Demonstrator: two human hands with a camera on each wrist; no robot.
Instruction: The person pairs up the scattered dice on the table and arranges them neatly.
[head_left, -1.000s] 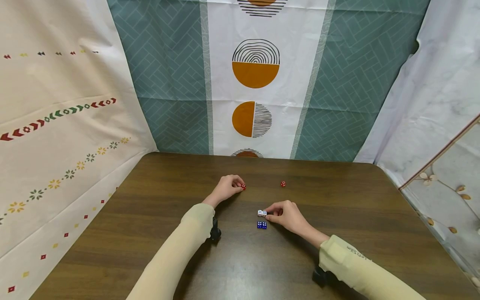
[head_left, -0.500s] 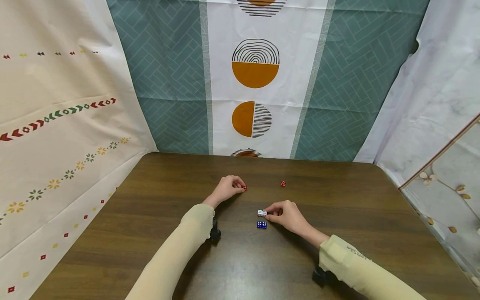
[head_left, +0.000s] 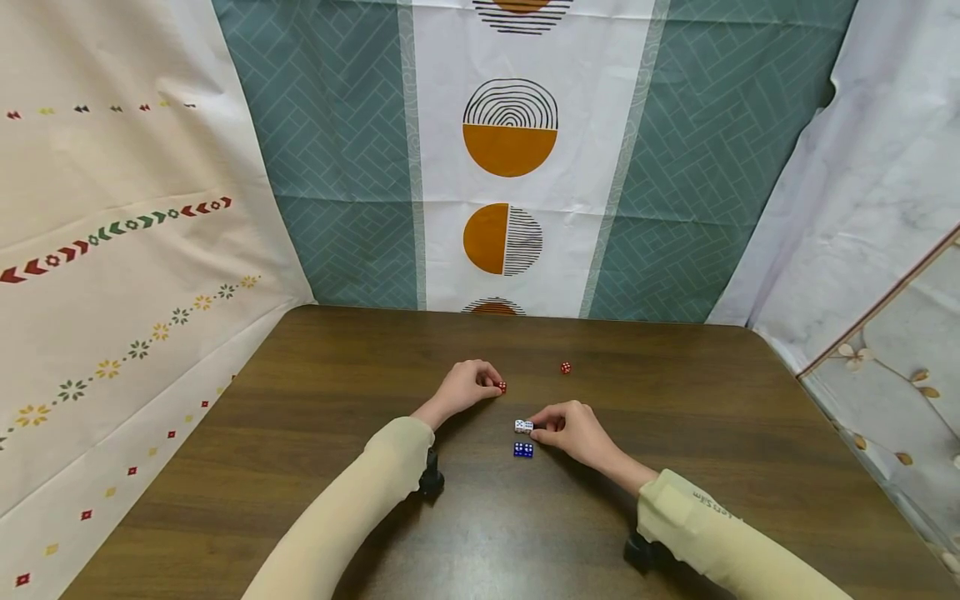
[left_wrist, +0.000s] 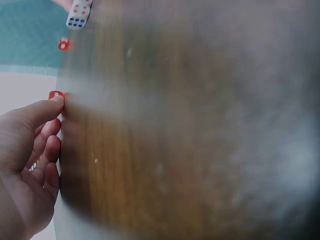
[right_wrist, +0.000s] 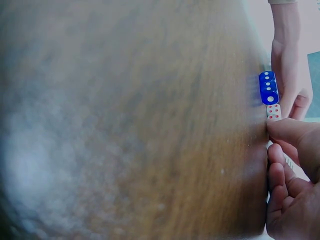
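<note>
Between thumb and fingers, my left hand (head_left: 468,385) pinches a red die (head_left: 502,387) low over the table; in the left wrist view the thumb covers part of that red die (left_wrist: 56,94). To its front right, two white dice (head_left: 519,426) sit side by side. My right hand (head_left: 577,433) has thumb and forefinger on the right one of the pair. The right wrist view shows the thumb against a white die (right_wrist: 273,111) with red pips. Just nearer the person, two blue dice (head_left: 523,450) lie side by side, close to the white pair.
Another red die (head_left: 566,367) lies alone toward the back of the brown wooden table (head_left: 360,358). Behind the table hangs a patterned cloth (head_left: 337,167), with pale cloths at both sides. A black wrist camera (head_left: 431,479) is strapped below the left sleeve.
My left hand has moved right and slightly toward the person with the red die, nearing the white dice. The right hand has stayed at the white dice.
</note>
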